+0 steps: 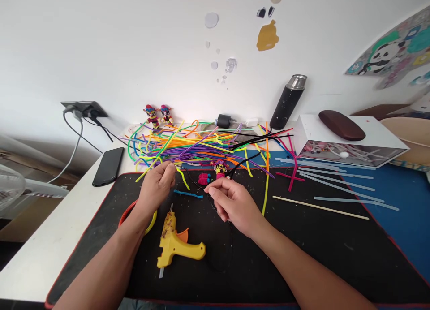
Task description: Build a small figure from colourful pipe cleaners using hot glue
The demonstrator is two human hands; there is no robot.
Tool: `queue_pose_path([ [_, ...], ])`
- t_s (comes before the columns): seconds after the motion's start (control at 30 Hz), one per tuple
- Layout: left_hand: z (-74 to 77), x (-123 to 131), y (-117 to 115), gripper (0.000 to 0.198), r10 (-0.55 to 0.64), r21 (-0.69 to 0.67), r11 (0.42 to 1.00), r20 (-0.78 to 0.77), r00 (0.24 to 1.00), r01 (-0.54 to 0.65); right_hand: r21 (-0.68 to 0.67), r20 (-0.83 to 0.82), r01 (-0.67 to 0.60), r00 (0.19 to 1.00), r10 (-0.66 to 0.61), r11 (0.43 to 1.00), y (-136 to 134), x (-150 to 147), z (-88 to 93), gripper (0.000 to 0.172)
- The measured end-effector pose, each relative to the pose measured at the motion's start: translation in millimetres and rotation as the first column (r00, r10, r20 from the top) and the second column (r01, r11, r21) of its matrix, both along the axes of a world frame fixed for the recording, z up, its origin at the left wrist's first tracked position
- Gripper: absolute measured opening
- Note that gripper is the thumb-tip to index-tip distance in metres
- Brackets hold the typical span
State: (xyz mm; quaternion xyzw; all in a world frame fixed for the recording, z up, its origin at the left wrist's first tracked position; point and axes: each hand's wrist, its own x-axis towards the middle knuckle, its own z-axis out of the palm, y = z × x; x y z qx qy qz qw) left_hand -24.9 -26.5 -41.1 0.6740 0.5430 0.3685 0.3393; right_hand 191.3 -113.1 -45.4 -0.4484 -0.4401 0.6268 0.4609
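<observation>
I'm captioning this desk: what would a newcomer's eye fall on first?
Probably the heap of bright fuzzy stems, spread along the back of the white desk by the wall. Next, the yellow glue gun lying on the black mat, left of centre. Two small dolls behind the heap's left end may also catch attention.

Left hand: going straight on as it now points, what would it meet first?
Probably the heap of coloured pipe cleaners, just beyond the left hand; depth is unclear, so it might pass above them.
</observation>
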Motion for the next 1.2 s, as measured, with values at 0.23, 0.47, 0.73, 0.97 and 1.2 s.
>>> queue_pose_path([
  [0.23, -5.0, -0.2, 4.3, 0.042, -0.009, -0.015, 1.0, 0.006, 1.0, 0.009, 0.001, 0.01, -0.001, 1.0, 0.001, 1.0, 0.1, 1.3, 2.0, 0.034],
  [0.47, -8.5, 3.2, 5.7, 0.017, -0.014, 0.149, 0.988, -0.237, 0.971, 0.051, 0.003, 0.01, 0.003, 1.0, -0.003, 1.0, -0.8, 0.3, 2.5, 0.032],
  [0.73, -10.1, 0.6, 5.3, 0.046, -0.023, 0.189, 0.977, -0.362, 0.932, 0.097, 0.019, 0.037, 0.005, 0.999, -0.006, 1.0, -2.7, -0.8, 2.1, 0.027],
  [0.97, -18.6, -2.0, 10.4, 0.021, -0.095, 0.24, 0.95, -0.388, 0.917, 0.2, 0.015, 0.002, -0.004, 1.0, 0.004, 1.0, -1.0, 0.2, 1.8, 0.029],
  [1.2, -0.2, 6.8, -12.7, 0.023, -0.263, 0.371, 0.87, -0.21, 0.942, 0.326, 0.011, -0.02, -0.006, 1.0, 0.007, 1.0, 0.0, -0.4, -0.8, 0.035],
])
